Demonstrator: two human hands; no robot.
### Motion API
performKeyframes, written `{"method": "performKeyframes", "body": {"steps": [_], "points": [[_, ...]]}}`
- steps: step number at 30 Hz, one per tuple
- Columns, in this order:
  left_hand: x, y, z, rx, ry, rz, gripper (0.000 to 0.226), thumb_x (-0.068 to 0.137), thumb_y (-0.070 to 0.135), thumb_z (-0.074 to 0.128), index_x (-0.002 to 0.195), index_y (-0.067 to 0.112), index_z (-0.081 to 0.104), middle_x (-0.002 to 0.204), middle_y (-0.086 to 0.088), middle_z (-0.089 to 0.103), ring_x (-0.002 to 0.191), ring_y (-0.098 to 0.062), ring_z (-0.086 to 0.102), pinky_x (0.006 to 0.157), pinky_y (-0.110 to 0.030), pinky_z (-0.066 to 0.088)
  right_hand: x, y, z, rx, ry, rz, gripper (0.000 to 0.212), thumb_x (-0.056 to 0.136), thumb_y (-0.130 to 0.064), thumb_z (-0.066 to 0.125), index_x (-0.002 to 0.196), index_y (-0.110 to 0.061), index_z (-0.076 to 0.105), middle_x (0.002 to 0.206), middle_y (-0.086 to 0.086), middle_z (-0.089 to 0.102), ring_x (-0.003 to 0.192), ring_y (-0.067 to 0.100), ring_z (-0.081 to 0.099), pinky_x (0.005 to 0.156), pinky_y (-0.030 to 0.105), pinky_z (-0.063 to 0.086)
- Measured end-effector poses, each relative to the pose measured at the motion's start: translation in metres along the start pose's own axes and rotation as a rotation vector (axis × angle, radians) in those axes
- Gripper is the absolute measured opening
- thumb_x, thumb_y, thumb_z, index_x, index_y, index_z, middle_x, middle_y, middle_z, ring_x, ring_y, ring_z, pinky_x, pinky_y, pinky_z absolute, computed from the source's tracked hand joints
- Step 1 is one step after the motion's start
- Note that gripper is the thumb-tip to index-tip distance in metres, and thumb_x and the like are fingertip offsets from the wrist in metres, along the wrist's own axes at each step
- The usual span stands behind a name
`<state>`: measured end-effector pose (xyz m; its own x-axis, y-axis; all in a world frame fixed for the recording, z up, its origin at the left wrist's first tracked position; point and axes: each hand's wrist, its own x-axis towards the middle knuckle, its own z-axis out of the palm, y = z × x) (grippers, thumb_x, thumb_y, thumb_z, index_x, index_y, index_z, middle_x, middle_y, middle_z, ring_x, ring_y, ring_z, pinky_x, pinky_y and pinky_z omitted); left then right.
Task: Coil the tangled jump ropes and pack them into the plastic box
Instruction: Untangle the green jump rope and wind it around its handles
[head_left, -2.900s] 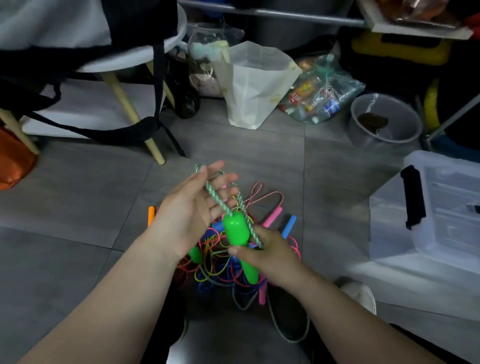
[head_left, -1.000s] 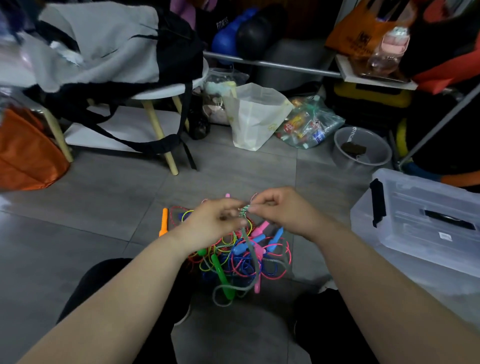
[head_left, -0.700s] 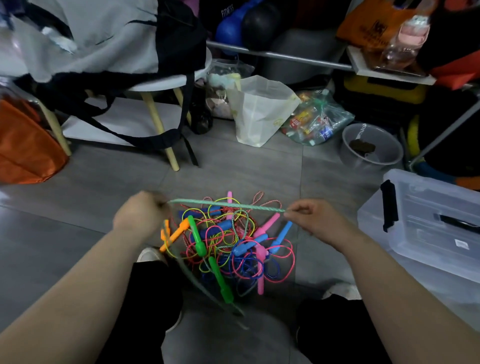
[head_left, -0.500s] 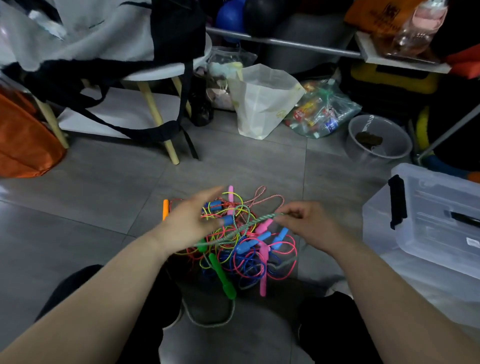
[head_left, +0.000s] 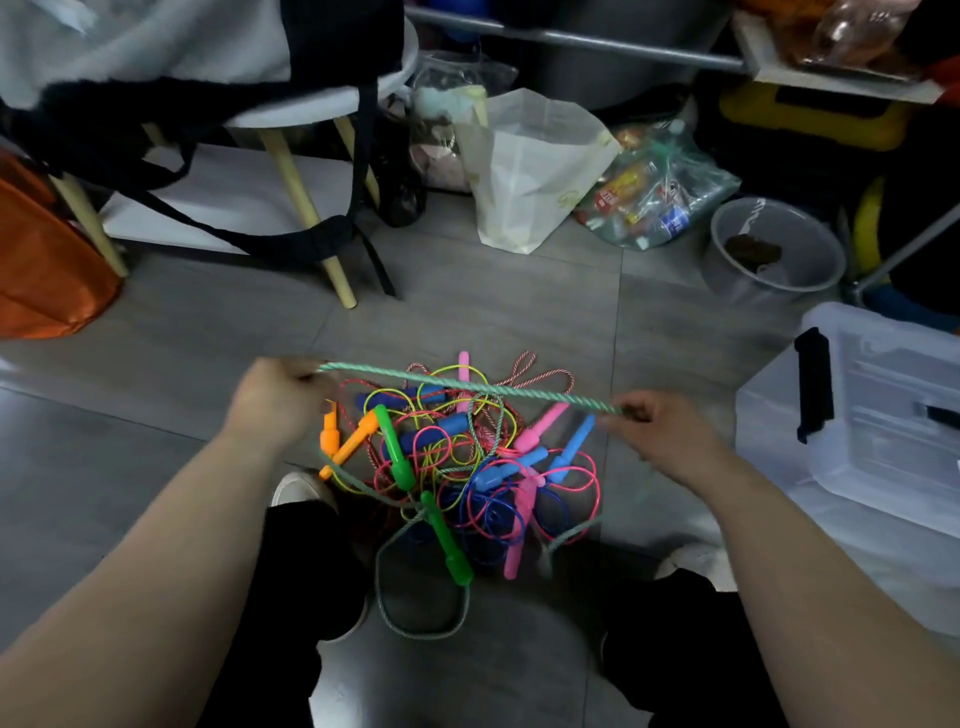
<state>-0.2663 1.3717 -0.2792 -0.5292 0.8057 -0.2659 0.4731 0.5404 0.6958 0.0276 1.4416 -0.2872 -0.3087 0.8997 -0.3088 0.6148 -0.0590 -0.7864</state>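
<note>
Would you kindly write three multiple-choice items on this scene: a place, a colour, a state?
1. Where is the plastic box? A on the stool; B on the floor, right of the person; C in the lap.
2. The rope between left hand and right hand is: A pale green; B pink; C blue.
3. Between the hands it runs: A slack; B taut; C coiled.
Answers: B, it stands on the floor at right; A, its strands are pale green; B, it runs straight.
</note>
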Motion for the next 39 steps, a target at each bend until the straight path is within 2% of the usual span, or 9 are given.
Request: {"method": "performKeyframes", "body": {"steps": [3,5,10,14,16,19,24,32,39], "points": [[0.0,-0.005,-0.006,0.148,0.056,-0.004,0.035,0.084,0.002,0.057,0.118,0.006,0.059,0.118,-0.015,0.062,0.114,-0.026,0.054,0.089,-0.028,0.038,0.002,0.01,-0.011,0.008,0.165,0.027,0.023,0.087,-0.015,0.058,0.082,0.007,0.064,0.043,-0.007,0.037,0.038,0.004,0.036,0.049,0.017,0.03],[-0.01,0.003,0.008,0.122,-0.091,0.167,0.053,0.082,0.002,0.06,0.132,0.01,0.044,0.132,-0.005,0.051,0.125,-0.02,0.045,0.098,-0.022,0.032,-0.002,-0.002,-0.005,0.011,0.11,-0.015,0.023,0.087,-0.014,0.058,0.067,-0.004,0.062,0.035,-0.009,0.035,0.036,0.002,0.035,0.042,0.012,0.025],[-0.042,0.034,0.054,-0.119,-0.427,0.473,0.062,0.079,0.011,0.067,0.123,0.041,0.034,0.114,0.015,0.052,0.111,0.007,0.043,0.091,-0.003,0.028,-0.013,-0.039,0.034,0.025,-0.193,-0.184,0.017,0.087,-0.011,0.057,0.074,-0.01,0.068,0.049,-0.003,0.056,0.048,0.0,0.042,0.049,0.011,0.031],[-0.032,0.035,0.056,-0.177,-0.445,0.395,0.019,0.083,0.006,0.061,0.101,0.008,0.067,0.055,0.014,0.06,0.054,0.009,0.054,0.06,-0.004,0.04,-0.011,-0.038,0.038,0.096,-0.176,-0.171,0.019,0.085,-0.015,0.059,0.068,-0.022,0.065,0.058,0.008,0.06,0.056,0.005,0.047,0.056,0.018,0.036],[-0.031,0.032,0.055,-0.168,-0.415,0.409,0.024,0.082,0.009,0.064,0.103,0.021,0.064,0.07,0.018,0.062,0.062,0.01,0.056,0.065,-0.008,0.041,-0.009,-0.034,0.035,0.113,-0.189,-0.153,0.013,0.086,-0.014,0.059,0.077,-0.009,0.068,0.075,0.028,0.062,0.065,0.018,0.052,0.063,0.028,0.042],[-0.035,0.029,0.058,-0.185,-0.496,0.442,0.04,0.081,0.008,0.065,0.112,0.029,0.052,0.094,0.017,0.059,0.082,0.011,0.057,0.081,-0.005,0.041,-0.011,-0.033,0.038,0.109,-0.263,-0.171,0.021,0.086,-0.012,0.057,0.07,-0.023,0.062,0.058,0.002,0.058,0.056,0.0,0.052,0.055,0.013,0.041],[-0.036,0.026,0.064,-0.091,-0.536,0.467,0.029,0.08,0.005,0.065,0.061,0.024,0.054,0.05,0.015,0.051,0.055,0.006,0.049,0.059,-0.006,0.036,-0.01,-0.038,0.045,0.169,-0.31,-0.165,0.035,0.088,-0.009,0.054,0.058,-0.027,0.053,0.038,-0.012,0.05,0.037,-0.004,0.043,0.043,0.005,0.031],[-0.001,-0.001,0.011,0.175,0.111,0.089,0.023,0.088,0.023,0.056,0.105,0.013,0.068,0.101,-0.013,0.068,0.102,-0.031,0.06,0.083,-0.036,0.044,0.004,-0.011,0.024,-0.012,-0.187,-0.027,0.032,0.084,-0.003,0.059,0.061,-0.024,0.05,0.055,-0.002,0.052,0.043,-0.008,0.046,0.05,0.01,0.035],[-0.002,-0.01,-0.01,0.516,0.236,-0.073,0.026,0.088,0.023,0.053,0.111,0.017,0.065,0.125,-0.015,0.056,0.118,-0.037,0.043,0.095,-0.038,0.033,0.008,-0.005,0.005,0.055,-0.008,-0.026,0.022,0.083,0.001,0.059,0.067,-0.015,0.055,0.035,-0.02,0.051,0.036,-0.006,0.046,0.044,0.006,0.036]]}}
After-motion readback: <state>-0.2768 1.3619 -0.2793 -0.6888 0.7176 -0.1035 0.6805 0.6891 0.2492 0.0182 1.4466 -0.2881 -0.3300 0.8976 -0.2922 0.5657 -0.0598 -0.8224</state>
